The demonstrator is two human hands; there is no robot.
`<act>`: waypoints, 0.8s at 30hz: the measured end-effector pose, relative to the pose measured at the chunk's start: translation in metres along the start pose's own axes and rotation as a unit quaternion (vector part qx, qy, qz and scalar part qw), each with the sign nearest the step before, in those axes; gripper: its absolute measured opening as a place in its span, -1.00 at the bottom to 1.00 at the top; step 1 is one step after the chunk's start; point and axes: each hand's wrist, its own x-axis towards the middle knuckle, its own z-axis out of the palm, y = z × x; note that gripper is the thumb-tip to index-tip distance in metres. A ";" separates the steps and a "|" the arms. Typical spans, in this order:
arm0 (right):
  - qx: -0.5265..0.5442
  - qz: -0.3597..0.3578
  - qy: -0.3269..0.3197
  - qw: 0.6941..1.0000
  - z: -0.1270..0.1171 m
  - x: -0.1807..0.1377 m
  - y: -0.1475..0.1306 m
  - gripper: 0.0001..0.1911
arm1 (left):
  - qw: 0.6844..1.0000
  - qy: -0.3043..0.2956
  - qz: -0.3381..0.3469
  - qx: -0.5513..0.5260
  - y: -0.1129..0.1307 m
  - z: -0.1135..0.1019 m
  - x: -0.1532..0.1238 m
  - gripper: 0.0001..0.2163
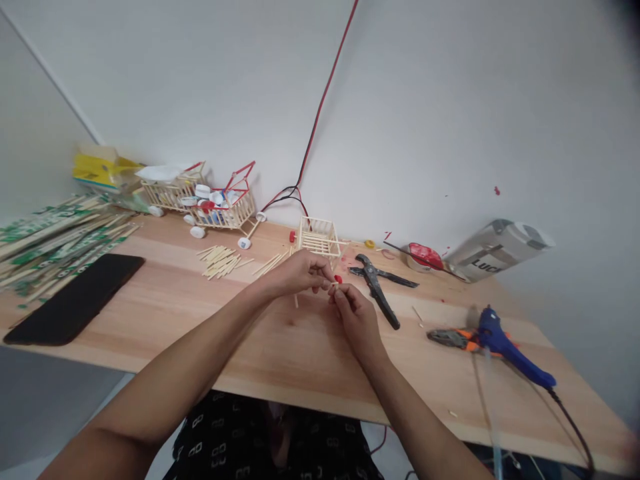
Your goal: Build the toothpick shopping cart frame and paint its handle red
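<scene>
Two bare hands meet above the middle of a wooden counter [300,363]. The right hand [359,319] pinches a small red-and-pale piece [338,280] between thumb and forefinger; the left hand [306,272] curls in, fingertips at the same piece — whether they grip it too is hard to tell. The step in hand seems to be fine fingertip handling of this one piece. The next move appears to call for a steady right pinch and precise placing of the left fingertips.

From the hands, at eleven o'clock and just beyond, stands an open stick frame [320,240] with a red wheel [293,237]. Black-handled pliers [379,293] lie near, at three o'clock. Loose short sticks [220,262] lie between nine and ten. Farther out — two stick carts at ten, the front one [227,215] loaded with bottle caps; a dark phone [77,300] at nine; orange-handled pliers [450,339] and a blue glue gun [517,357] between three and four.
</scene>
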 end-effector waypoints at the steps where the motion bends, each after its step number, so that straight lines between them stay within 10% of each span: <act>1: 0.001 0.003 -0.001 1.000 0.000 0.000 0.000 -0.75 | 1.000 -0.001 0.001 0.003 0.000 0.000 0.000 -0.91; 24: -0.004 0.022 0.002 1.000 -0.002 -0.004 -0.002 -0.77 | 1.000 -0.010 -0.015 -0.023 -0.008 0.001 0.003 -0.92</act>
